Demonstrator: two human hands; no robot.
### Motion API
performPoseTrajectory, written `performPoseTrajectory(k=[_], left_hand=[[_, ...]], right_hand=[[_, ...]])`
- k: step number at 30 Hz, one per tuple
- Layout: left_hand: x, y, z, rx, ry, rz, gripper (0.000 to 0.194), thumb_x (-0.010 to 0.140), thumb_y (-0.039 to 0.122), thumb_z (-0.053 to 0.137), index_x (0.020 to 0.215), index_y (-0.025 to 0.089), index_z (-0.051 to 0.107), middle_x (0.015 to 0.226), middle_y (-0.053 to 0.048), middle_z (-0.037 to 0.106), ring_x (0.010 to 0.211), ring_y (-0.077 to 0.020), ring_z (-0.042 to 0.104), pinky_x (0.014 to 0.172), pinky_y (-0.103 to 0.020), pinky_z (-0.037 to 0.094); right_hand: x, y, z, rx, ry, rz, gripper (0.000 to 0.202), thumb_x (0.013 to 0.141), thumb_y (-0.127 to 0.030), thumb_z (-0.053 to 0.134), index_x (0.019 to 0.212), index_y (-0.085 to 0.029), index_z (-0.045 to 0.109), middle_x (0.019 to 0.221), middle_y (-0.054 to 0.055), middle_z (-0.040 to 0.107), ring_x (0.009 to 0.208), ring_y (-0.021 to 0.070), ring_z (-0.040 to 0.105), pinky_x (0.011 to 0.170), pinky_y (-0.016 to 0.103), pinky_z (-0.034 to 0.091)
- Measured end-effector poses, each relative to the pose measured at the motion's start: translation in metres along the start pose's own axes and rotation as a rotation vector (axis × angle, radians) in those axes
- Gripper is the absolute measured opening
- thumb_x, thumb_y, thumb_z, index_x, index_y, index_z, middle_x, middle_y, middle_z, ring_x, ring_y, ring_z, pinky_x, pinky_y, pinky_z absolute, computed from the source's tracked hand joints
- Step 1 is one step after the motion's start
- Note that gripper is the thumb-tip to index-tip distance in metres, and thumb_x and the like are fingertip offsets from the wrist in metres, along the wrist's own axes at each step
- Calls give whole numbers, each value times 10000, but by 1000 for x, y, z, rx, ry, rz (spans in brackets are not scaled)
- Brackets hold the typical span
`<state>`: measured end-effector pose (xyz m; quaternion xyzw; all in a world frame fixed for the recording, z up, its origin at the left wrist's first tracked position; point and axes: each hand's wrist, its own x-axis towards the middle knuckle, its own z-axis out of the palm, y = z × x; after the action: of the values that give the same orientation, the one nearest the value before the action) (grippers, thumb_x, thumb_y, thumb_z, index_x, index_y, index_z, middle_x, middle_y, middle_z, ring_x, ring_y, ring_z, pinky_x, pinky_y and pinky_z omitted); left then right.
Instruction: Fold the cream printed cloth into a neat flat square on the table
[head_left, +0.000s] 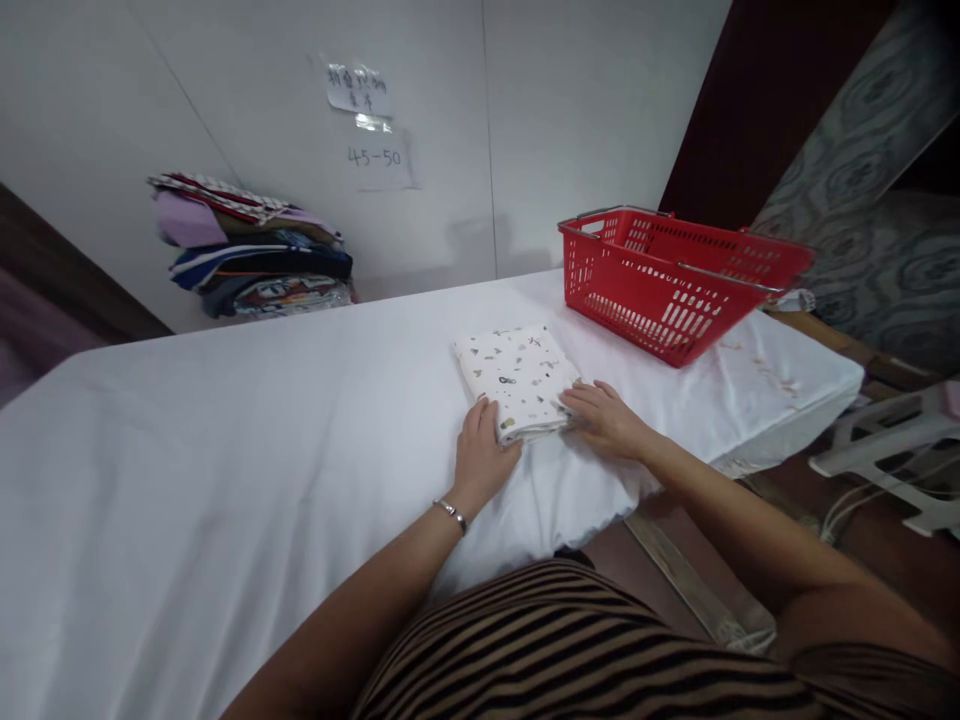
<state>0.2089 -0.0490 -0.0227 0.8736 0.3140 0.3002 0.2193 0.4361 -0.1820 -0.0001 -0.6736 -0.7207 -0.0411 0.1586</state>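
Observation:
A white cloth with small scattered prints (521,370) lies folded into a thick, roughly square bundle on the white-covered table (247,430). My left hand (484,455) cups its near left corner, fingers along the left side and thumb by the front edge. On the other side, my right hand (606,420) rests its outstretched, slightly spread fingers on the near right edge of the bundle. The underside of the cloth is hidden. A silver bracelet (451,514) circles my left wrist.
A red plastic basket (637,290) with metal handles stands at the table's back right. Folded clothes (255,245) are piled at the back left against the wall. Two handwritten paper signs hang there, one reading 45-50 (375,158). A white plastic stool (892,440) stands right of the table.

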Motion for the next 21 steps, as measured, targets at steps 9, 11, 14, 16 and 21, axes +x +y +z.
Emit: performPoseTrajectory(k=[9, 11, 14, 16, 21], left_hand=[[6, 15, 10, 70, 63, -48, 604, 741, 220, 572, 1313, 139, 398, 1405, -160, 391, 1315, -281, 342, 1056, -448, 360], [7, 16, 11, 72, 63, -65, 601, 744, 226, 568, 1314, 146, 396, 1398, -153, 401, 1309, -278, 351, 1055, -447, 360], [10, 17, 10, 68, 50, -90, 598, 735, 193, 554, 1311, 150, 400, 1387, -143, 417, 1296, -273, 372, 1059, -439, 362], [10, 17, 9, 68, 42, -96, 607, 720, 148, 535, 1312, 139, 401, 1388, -142, 417, 1295, -270, 377, 1068, -429, 360], [7, 15, 11, 79, 34, -43, 633, 696, 30, 457, 1321, 116, 400, 1410, -142, 397, 1331, -245, 344, 1105, -399, 334]], right_hand=[[9, 9, 9, -96, 46, 30, 577, 713, -62, 498, 1279, -172, 514, 1296, 130, 546, 1238, 298, 431, 1020, 487, 288], [9, 10, 10, -95, 75, 36, 573, 707, -56, 489, 1272, -148, 522, 1281, 137, 558, 1220, 295, 448, 1004, 464, 321], [8, 11, 10, -104, 83, 33, 564, 710, -51, 482, 1265, -143, 532, 1278, 138, 561, 1221, 298, 448, 995, 459, 342], [8, 13, 9, -107, 61, 20, 555, 722, -44, 478, 1260, -162, 539, 1283, 128, 560, 1229, 294, 445, 995, 455, 348], [11, 22, 13, -133, 76, 83, 491, 800, -45, 446, 1262, -174, 547, 1311, 118, 546, 1263, 285, 432, 999, 443, 370]])
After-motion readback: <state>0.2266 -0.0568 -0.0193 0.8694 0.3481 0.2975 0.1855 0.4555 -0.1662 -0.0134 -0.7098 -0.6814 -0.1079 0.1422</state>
